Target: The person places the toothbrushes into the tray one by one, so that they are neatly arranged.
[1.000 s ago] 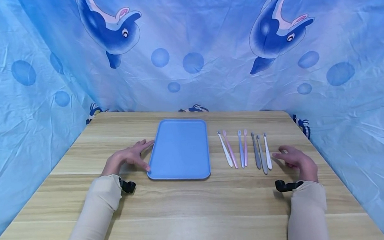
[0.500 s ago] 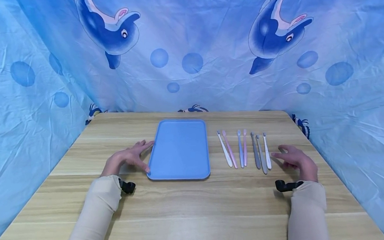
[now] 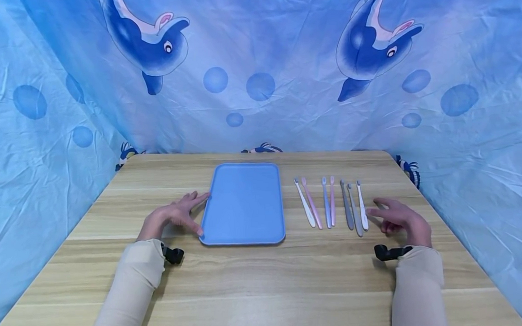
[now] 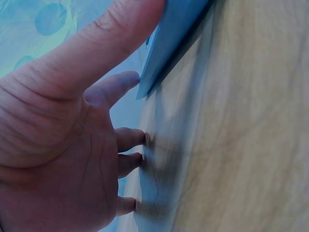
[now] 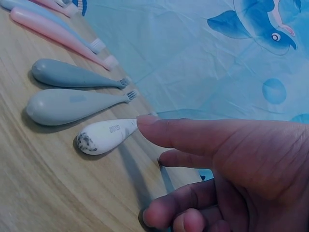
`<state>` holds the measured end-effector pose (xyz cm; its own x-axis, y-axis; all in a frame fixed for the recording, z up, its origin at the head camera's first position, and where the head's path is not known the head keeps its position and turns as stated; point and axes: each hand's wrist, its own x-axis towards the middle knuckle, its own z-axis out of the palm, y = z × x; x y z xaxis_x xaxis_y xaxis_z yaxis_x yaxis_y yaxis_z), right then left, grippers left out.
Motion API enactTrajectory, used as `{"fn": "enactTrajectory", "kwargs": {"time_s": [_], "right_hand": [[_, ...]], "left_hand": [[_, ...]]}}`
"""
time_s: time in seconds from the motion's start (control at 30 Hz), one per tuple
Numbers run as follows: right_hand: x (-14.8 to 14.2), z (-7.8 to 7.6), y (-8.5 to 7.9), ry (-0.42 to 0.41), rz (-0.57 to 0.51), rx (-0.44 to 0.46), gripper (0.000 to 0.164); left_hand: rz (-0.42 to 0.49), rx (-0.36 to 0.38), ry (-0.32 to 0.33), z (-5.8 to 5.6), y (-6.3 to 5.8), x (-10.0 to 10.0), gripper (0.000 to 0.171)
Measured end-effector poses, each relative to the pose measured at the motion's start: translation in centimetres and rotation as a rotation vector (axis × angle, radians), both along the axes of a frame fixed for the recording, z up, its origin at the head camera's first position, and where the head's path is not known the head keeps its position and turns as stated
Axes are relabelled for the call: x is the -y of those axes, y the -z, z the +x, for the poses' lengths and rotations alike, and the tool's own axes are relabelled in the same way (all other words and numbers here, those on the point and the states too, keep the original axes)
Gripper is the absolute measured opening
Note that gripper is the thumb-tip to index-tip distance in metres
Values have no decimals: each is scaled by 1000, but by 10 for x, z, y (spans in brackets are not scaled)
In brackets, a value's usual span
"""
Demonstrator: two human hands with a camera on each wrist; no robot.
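A blue rectangular tray [image 3: 244, 204] lies flat on the table. My left hand [image 3: 176, 213] is at its left side, thumb near the front left corner and index fingertip at the left edge. In the left wrist view the fingers of this left hand [image 4: 67, 140] are spread. To the tray's right lie several toothbrushes, white, pink, blue and grey, heads pointing away. Nearest my right hand [image 3: 400, 219] is the rightmost white toothbrush [image 3: 362, 207]. In the right wrist view the thumb overlaps this white toothbrush [image 5: 108, 135]; contact is unclear. The index finger is extended, the others loosely curled.
Two grey toothbrushes [image 3: 355, 212] lie just left of the rightmost white one. A pink toothbrush [image 3: 332, 203] and a blue one [image 3: 327, 203] lie beside them. The wooden table [image 3: 272, 286] meets a blue dolphin-print curtain [image 3: 290, 120] at back and sides.
My right hand has shifted very slightly left, its thumb closer to the rightmost white toothbrush. The left hand has stayed at the tray, and the head view has drifted a little.
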<state>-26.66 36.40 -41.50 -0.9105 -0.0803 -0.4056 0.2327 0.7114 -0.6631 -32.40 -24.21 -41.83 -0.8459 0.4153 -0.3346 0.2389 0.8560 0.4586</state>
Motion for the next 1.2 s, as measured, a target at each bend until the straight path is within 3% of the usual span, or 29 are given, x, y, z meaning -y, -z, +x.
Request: {"fn": "enactTrajectory", "kwargs": {"time_s": [0.53, 0.8, 1.2], "right_hand": [[10, -9, 4, -1, 3, -1, 86], [16, -10, 3, -43, 2, -35, 80], [26, -17, 3, -23, 44, -50, 75]], "left_hand": [[20, -27, 57, 0, -1, 0, 126], [30, -13, 53, -1, 1, -1, 126], [41, -8, 49, 0, 2, 3, 128]]}}
